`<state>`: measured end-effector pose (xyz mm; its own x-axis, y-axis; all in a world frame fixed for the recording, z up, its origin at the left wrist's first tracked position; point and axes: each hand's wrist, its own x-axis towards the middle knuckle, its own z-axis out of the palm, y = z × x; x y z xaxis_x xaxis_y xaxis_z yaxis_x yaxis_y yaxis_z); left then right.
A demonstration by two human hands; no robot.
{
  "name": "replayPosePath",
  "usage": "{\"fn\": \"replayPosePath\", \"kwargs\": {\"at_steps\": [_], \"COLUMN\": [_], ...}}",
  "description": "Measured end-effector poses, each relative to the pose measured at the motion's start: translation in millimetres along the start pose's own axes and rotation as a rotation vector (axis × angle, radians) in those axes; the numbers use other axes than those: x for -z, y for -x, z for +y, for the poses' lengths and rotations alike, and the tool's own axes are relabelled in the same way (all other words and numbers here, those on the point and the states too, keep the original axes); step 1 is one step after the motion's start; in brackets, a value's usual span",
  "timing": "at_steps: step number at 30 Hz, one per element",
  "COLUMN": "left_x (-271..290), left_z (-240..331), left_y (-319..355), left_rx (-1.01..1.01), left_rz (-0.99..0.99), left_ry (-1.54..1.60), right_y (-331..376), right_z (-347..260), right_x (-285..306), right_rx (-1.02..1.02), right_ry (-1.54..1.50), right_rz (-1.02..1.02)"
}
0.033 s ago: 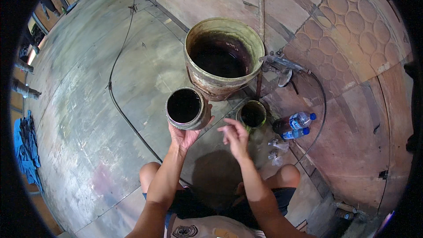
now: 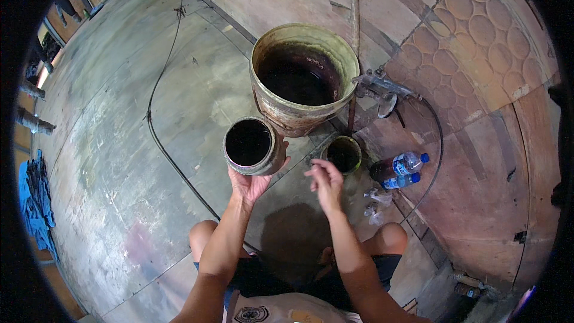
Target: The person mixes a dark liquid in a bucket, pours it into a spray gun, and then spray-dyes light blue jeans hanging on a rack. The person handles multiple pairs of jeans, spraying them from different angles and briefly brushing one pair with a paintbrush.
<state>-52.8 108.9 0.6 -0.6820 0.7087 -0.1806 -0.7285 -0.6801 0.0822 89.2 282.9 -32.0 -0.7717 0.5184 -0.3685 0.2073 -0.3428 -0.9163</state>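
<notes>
My left hand cups a round, worn pot from below and behind, its mouth tipped toward me. The pot's inside looks very dark, so I cannot tell what is in it. To its right, my right hand is raised with fingers apart and slightly bent, and no held thing can be made out. Just beyond that hand stands a small greenish cup with a dark inside. A large stained bucket, with dark liquid low inside, stands on the floor behind the pot.
A spray gun hangs on the bucket's right rim, its hose curving down. Two plastic bottles and crumpled clear plastic lie at right. A dark cable crosses the floor. Blue cloth lies far left.
My right hand has shifted a little to the right, nearer the small cup. The pot in my left hand has moved very slightly left and up.
</notes>
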Motion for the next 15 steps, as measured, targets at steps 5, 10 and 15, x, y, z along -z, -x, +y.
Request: {"fn": "replayPosePath", "kwargs": {"at_steps": [5, 10, 15], "left_x": [-12, 3, 18], "left_z": [4, 2, -1], "left_y": [-12, -14, -18], "left_rx": [0.046, -0.04, -0.033], "left_rz": [-0.076, 0.147, 0.349], "left_ry": [0.058, -0.176, -0.346], "right_y": [-72, -102, -95], "right_z": [51, 59, 31], "right_x": [54, 73, 97], "right_rx": [0.048, 0.136, 0.241], "right_ry": [0.872, 1.115, 1.119], "right_rz": [0.424, 0.454, 0.48]}}
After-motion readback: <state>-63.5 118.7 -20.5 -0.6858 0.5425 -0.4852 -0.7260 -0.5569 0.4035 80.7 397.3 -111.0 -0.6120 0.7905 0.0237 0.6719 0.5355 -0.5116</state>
